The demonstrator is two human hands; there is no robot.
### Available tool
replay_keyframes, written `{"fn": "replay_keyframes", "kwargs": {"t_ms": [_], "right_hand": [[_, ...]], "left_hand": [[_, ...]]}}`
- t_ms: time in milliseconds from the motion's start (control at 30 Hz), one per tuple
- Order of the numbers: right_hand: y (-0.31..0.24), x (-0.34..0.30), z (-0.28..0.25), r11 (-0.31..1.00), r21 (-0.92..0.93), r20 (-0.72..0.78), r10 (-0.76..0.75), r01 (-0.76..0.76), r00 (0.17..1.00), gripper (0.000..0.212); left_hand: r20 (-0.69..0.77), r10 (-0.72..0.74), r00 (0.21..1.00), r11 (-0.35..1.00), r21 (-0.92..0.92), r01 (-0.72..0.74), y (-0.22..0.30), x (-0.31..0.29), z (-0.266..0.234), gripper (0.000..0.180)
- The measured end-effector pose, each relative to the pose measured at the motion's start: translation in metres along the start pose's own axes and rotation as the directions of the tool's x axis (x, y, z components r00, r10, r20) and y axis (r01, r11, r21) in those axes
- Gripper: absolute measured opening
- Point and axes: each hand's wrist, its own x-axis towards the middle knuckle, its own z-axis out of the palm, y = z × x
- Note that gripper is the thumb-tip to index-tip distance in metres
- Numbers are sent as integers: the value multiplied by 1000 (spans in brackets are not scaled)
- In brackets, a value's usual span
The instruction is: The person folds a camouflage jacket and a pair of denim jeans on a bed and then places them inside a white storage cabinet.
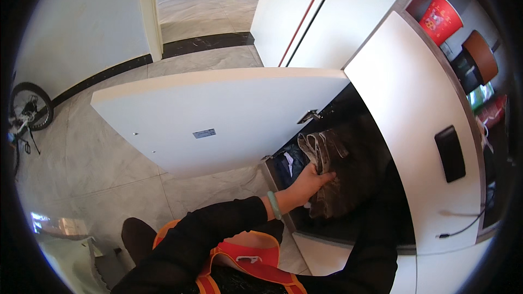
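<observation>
My left hand (pixel 306 185), with a pale green bangle (pixel 274 205) at the wrist, is closed on the near edge of a folded brown garment (pixel 329 193), the thumb lying on top. The stack of folds sits inside the opening of a low cabinet. Next to it, dark blue clothing (pixel 283 169) with a pale patch lies at the cabinet's left side. My right arm (pixel 370 258), in a black sleeve, reaches into the dark inside of the cabinet. Shadow hides the right hand and its fingers.
The white cabinet door (pixel 218 114) stands swung out on its hinge (pixel 309 116). On the white top lie a black phone (pixel 450 153) and a cable (pixel 463 231). A red paper cup (pixel 440 19) stands on a shelf at right. A bicycle (pixel 30 109) is at far left.
</observation>
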Motion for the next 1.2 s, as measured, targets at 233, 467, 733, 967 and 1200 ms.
{"fn": "replay_keyframes", "kwargs": {"t_ms": [233,467,733,967,1200], "right_hand": [[11,1,2,996,74,76,-49,44,996,32],[19,15,7,993,87,111,-90,80,990,33],[11,35,61,989,102,166,-126,110,978,35],[-1,58,109,982,97,171,-179,164,969,36],[-15,72,134,985,80,202,-167,154,965,37]], "left_hand": [[-61,117,991,992,51,-114,-47,68,-26,42],[-375,228,899,797,602,49,-82,80,-79,60],[414,303,858,-203,908,-367,-41,86,-24,70],[378,-111,919,-265,880,-394,-93,79,-57,76],[430,-100,897,-227,868,-442,-89,94,-56,78]]}}
